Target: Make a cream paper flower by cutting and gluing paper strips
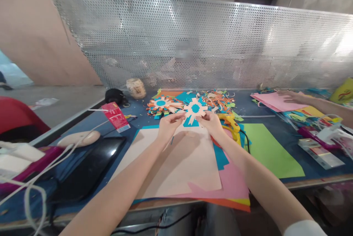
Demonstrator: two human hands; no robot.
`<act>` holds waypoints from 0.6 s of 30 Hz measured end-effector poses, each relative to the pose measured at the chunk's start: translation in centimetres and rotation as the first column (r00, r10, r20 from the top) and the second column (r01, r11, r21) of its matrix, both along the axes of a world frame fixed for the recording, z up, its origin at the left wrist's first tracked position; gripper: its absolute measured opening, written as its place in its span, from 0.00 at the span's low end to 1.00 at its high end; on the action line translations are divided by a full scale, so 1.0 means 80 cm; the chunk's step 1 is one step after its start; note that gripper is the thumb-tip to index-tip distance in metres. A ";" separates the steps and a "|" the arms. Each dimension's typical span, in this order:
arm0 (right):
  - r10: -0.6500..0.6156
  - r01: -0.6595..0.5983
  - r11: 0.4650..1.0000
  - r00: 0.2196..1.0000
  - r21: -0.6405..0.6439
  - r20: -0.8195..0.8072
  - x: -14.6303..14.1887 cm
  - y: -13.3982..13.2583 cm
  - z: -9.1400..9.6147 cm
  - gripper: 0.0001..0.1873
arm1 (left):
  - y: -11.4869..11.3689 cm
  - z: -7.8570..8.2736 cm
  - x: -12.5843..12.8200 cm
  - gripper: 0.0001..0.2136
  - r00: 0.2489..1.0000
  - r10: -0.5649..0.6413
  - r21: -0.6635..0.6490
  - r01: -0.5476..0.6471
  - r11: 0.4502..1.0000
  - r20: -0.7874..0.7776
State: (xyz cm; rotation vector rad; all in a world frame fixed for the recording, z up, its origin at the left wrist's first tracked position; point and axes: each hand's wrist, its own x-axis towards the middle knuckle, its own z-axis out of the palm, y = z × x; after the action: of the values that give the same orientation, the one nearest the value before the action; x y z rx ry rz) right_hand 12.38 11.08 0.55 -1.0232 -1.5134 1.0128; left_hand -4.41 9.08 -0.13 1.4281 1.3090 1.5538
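Note:
Between my two hands a pale peach paper flower [190,110] with a blue centre is held up over the front sheets. My left hand [171,124] pinches its left edge, and my right hand [211,124] pinches its lower right edge. Beneath my forearms lies a large cream paper sheet [179,166], with pink paper [234,181] and other coloured sheets under it. Just behind the flower, to the left, rests another paper flower [160,103] with a blue centre among orange and peach ones. A yellow glue gun [233,125] lies right of my right hand.
Paper scraps [219,100] pile up against the perforated metal screen [176,19]. A green sheet [271,149] lies to the right. At left are a black tablet-like slab [89,166], a pink packet [115,116] and white cables [44,195]. Another person's hand [293,97] touches pink paper at far right.

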 end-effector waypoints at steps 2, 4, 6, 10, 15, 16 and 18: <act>0.004 -0.004 1.000 1.000 -0.001 0.002 0.000 0.000 0.000 0.14 | 0.000 0.000 0.000 0.14 1.000 0.000 0.002 0.000 1.000 -0.006; 0.002 -0.002 1.000 1.000 0.000 0.003 0.000 0.000 0.000 0.14 | 0.001 0.000 -0.001 0.14 1.000 0.002 0.010 -0.002 1.000 -0.011; 0.000 0.000 1.000 1.000 0.002 0.002 0.000 0.000 0.000 0.14 | 0.001 0.000 -0.002 0.13 1.000 0.005 0.022 -0.004 1.000 -0.016; -0.001 0.001 1.000 1.000 0.004 0.001 0.001 0.001 0.001 0.14 | 0.003 -0.002 -0.003 0.14 0.999 0.022 0.041 -0.021 0.999 -0.031; -0.013 0.013 1.000 1.000 0.011 0.009 0.003 0.002 0.000 0.14 | 0.002 0.000 -0.001 0.11 0.999 0.024 0.049 -0.022 0.999 -0.044; -0.015 0.015 1.000 1.000 0.012 0.010 0.003 0.002 0.000 0.14 | 0.001 0.002 -0.001 0.11 0.999 0.023 0.048 -0.021 0.999 -0.046; -0.019 0.019 1.000 1.000 0.013 0.014 0.003 0.003 -0.001 0.13 | 0.000 0.004 0.000 0.10 0.999 0.018 0.045 -0.016 0.999 -0.047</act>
State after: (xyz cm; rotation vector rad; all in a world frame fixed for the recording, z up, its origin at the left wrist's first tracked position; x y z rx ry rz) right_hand 12.63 11.30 0.49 -1.0362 -1.5167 0.9834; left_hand -4.42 9.10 0.15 1.4934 1.3243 1.5786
